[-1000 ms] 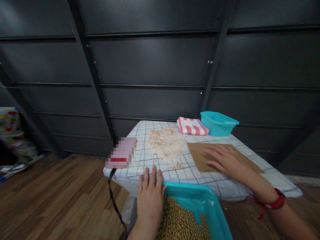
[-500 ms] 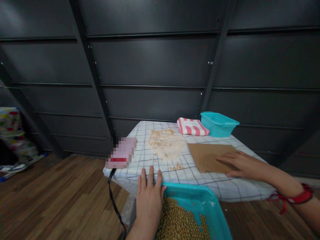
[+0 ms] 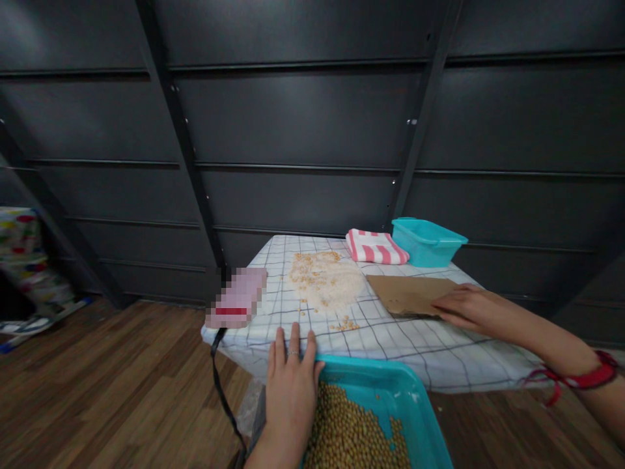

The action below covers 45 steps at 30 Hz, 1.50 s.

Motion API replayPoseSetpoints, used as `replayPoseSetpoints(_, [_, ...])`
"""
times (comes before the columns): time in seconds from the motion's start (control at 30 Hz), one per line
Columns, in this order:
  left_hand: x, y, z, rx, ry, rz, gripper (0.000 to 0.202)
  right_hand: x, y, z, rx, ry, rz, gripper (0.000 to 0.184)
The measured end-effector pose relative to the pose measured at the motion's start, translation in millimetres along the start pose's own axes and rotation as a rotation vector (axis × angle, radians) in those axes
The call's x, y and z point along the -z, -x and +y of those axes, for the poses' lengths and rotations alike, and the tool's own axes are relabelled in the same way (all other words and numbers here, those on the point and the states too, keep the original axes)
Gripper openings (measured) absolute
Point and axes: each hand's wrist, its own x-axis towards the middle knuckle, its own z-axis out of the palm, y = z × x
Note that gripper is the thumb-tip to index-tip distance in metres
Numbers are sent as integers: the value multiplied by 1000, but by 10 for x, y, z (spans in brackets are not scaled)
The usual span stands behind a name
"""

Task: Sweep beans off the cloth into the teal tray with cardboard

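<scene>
My left hand (image 3: 291, 384) lies with its fingers spread over the left edge of a turquoise tray (image 3: 432, 417). Inside the tray is a heap of greenish-brown soybeans (image 3: 356, 430). My right hand (image 3: 471, 307) is closed around the right side of a brown cardboard sheet (image 3: 410, 294), whose near edge is slightly lifted from the checked tablecloth (image 3: 381, 340). Left of the cardboard, a pile of pale rice-like grain (image 3: 336, 293) lies on the cloth with yellow beans (image 3: 312, 260) scattered over it. A few loose beans (image 3: 346, 324) are nearer the table's front.
A folded pink-and-white striped towel (image 3: 375, 247) and a turquoise basket (image 3: 427, 244) stand at the back right. A blurred-out pink object (image 3: 239, 296) sits on the left edge, with a black strap (image 3: 219, 378) hanging down. Behind is a dark panelled wall (image 3: 293, 117).
My right hand has gone from lying flat on the cardboard to gripping its right side. The sheet's near edge has come up and tilted. My left hand has stayed put.
</scene>
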Motion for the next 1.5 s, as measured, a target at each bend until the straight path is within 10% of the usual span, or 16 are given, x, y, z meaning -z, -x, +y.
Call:
replayPoseSetpoints(0.4, [17, -4, -32, -76, -45, 30, 35, 234, 21, 278, -147, 98, 533, 43])
replayPoseSetpoints(0.77, [-22, -18, -1, -51, -67, 100, 35, 340, -270, 336, -82, 183, 502, 42])
replayPoseSetpoints(1.5, [-14, -38, 21, -58, -109, 120, 33, 603, -224, -348, 133, 247, 547, 28])
